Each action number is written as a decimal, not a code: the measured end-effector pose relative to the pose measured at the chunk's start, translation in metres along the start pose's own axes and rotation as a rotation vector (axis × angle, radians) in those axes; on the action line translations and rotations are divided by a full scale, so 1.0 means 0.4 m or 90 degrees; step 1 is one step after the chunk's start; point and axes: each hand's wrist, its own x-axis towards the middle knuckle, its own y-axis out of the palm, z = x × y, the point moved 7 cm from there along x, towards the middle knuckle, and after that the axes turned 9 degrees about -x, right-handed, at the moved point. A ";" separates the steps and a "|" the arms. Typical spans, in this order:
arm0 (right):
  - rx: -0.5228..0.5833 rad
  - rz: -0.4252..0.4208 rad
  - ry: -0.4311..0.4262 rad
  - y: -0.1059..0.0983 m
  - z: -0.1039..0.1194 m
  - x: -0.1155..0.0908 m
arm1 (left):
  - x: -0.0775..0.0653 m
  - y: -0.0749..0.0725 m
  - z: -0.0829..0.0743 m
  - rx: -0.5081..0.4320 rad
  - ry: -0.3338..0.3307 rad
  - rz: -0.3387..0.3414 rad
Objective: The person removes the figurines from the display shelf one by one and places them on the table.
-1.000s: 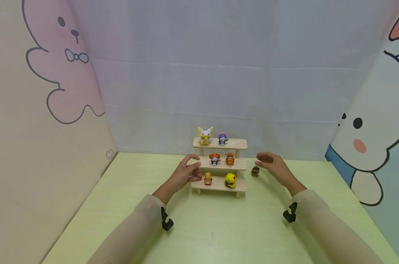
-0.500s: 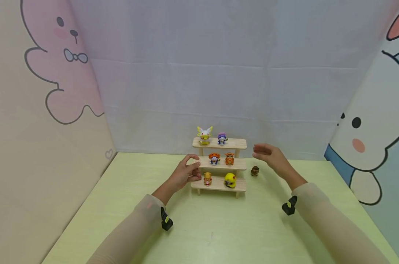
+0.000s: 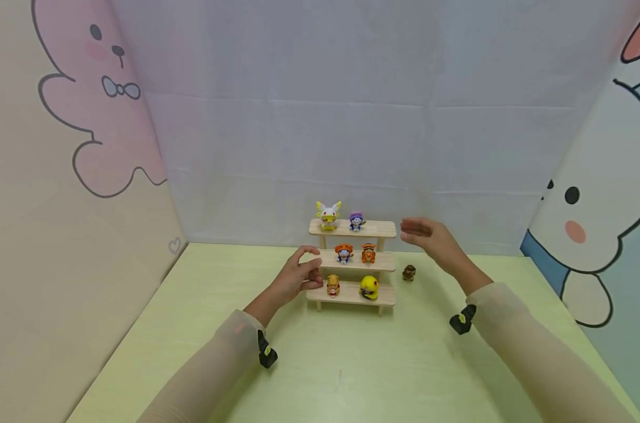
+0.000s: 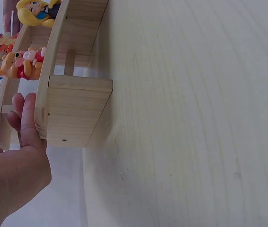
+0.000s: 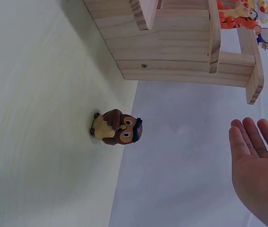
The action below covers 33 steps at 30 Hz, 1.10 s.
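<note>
A three-tier wooden display shelf (image 3: pixel 351 297) stands at the back of the table. My left hand (image 3: pixel 294 276) holds its left end, fingers bent around the ends of the lower and middle boards; in the left wrist view the fingers (image 4: pixel 29 124) reach in against the bottom board. My right hand (image 3: pixel 435 239) hovers beside the shelf's right end, holding nothing, its fingers (image 5: pixel 240 142) extended. Below it, an owl figurine (image 3: pixel 409 272) sits on the table right of the shelf; the right wrist view shows its brown body and big eyes.
Figurines stand in pairs: a white-and-yellow one (image 3: pixel 328 216) and purple-hatted one (image 3: pixel 357 221) on top, an orange-hooded one (image 3: pixel 344 254) and a tiger (image 3: pixel 368 253) in the middle, a bear (image 3: pixel 333 285) and yellow-haired one (image 3: pixel 369 288) at the bottom. A white curtain (image 3: pixel 245 147) hangs behind.
My right hand has risen away from the owl figurine, up and slightly left to the height of the top tier. The left hand, shelf and figurines stay where they were.
</note>
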 end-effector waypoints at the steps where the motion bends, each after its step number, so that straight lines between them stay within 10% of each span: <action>1: 0.000 -0.001 -0.001 -0.001 0.005 0.002 | 0.001 0.000 0.000 0.001 0.001 -0.001; 33: 0.033 0.027 -0.042 0.074 0.149 0.064 | -0.001 0.001 -0.001 0.005 -0.001 0.002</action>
